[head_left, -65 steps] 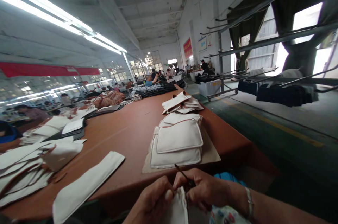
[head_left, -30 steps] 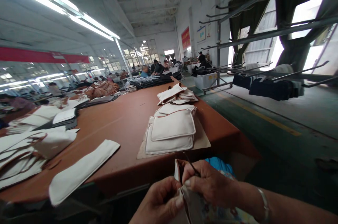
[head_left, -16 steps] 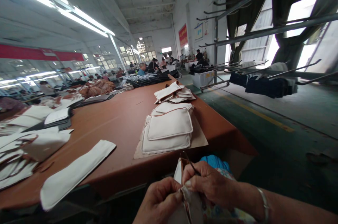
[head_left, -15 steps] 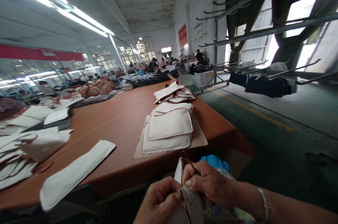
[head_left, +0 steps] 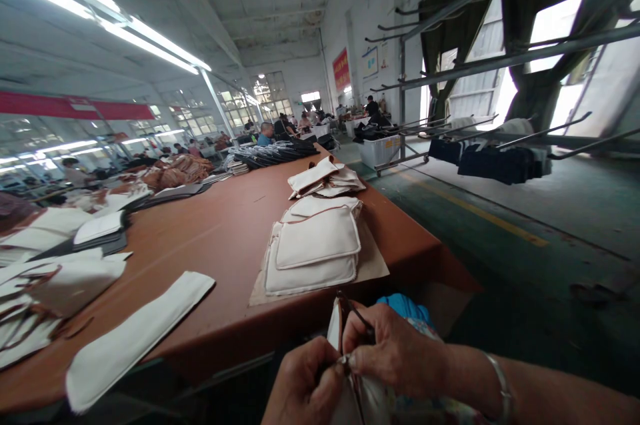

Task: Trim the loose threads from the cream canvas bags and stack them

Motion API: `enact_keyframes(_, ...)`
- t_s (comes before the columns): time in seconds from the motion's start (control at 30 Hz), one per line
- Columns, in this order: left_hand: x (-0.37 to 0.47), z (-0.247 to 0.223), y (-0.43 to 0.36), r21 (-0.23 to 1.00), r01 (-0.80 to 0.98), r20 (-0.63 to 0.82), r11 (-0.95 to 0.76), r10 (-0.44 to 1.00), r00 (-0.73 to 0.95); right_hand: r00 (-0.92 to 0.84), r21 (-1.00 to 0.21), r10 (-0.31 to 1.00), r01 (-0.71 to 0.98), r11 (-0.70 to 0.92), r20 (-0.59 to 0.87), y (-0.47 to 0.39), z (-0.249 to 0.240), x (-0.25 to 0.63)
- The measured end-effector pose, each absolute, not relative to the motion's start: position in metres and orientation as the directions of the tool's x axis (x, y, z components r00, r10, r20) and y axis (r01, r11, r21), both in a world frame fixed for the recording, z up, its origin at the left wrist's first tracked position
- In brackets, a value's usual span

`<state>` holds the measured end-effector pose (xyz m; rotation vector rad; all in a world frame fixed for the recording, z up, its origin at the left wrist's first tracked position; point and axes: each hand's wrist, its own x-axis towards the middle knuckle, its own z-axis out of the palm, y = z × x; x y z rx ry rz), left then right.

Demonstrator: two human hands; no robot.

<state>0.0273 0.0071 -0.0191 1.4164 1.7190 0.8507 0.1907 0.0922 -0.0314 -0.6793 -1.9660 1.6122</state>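
Observation:
Low in the head view, my left hand [head_left: 305,378] pinches the edge of a white pouch [head_left: 373,398] with brown trim along its opening. My right hand [head_left: 395,348] is closed on the same edge, its thumb meeting my left fingertips at a small metallic piece [head_left: 344,359], perhaps a zipper part. A thin dark brown strip [head_left: 357,308] sticks up out of my right fingers; its kind is unclear. Both hands are in front of the table edge, over my lap. The pouch's lower part is partly hidden by my hands.
On the brown-covered table [head_left: 225,211] a pile of white pouches [head_left: 315,245] lies on a paper sheet, with more pouches [head_left: 325,175] behind. A long white piece [head_left: 140,338] lies at left, near stacked white pieces [head_left: 75,278]. A metal rack [head_left: 500,68] stands right; people sit farther back.
The view has shifted slightly, so the table and its piles sit a little farther left. My hands stay together on the pouch's edge, and the small metallic piece shows more clearly between the fingertips.

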Motion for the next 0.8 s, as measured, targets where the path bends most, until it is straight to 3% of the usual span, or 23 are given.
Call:
enact_keyframes(0.1,0.029,-0.021,0.007,0.903,0.361,-0.208,0.232,0.973,-0.104,-0.723,-0.98,0.68,0.023,0.199,0.121,0.087,-0.034,0.194)
enact_keyframes(0.3,0.029,-0.023,0.002,0.941,-0.07,-0.336,0.331,0.938,-0.08,-0.704,-0.873,0.571,-0.146,0.465,0.422,0.084,-0.037,0.202)
enact_keyframes(0.5,0.026,-0.034,0.006,0.909,-0.155,-0.396,0.387,0.918,-0.033,-0.685,-0.636,0.318,-0.273,0.722,0.655,0.089,-0.048,0.211)
enact_keyframes(0.57,0.027,-0.036,0.007,0.901,-0.154,-0.411,0.406,0.912,-0.002,-0.696,-0.615,0.308,-0.24,0.751,0.649,0.089,-0.051,0.213)
enact_keyframes(0.67,0.028,-0.033,0.005,0.915,-0.112,-0.389,0.389,0.921,0.024,-0.731,-0.772,0.461,-0.141,0.619,0.503,0.089,-0.051,0.213)
enact_keyframes(0.73,0.031,-0.026,0.003,0.942,-0.006,-0.336,0.337,0.941,0.022,-0.74,-0.875,0.56,-0.079,0.478,0.373,0.088,-0.048,0.211)
enact_keyframes(0.8,0.034,-0.02,0.003,0.953,0.151,-0.263,0.262,0.965,-0.017,-0.736,-0.9,0.602,-0.024,0.436,0.311,0.086,-0.044,0.209)
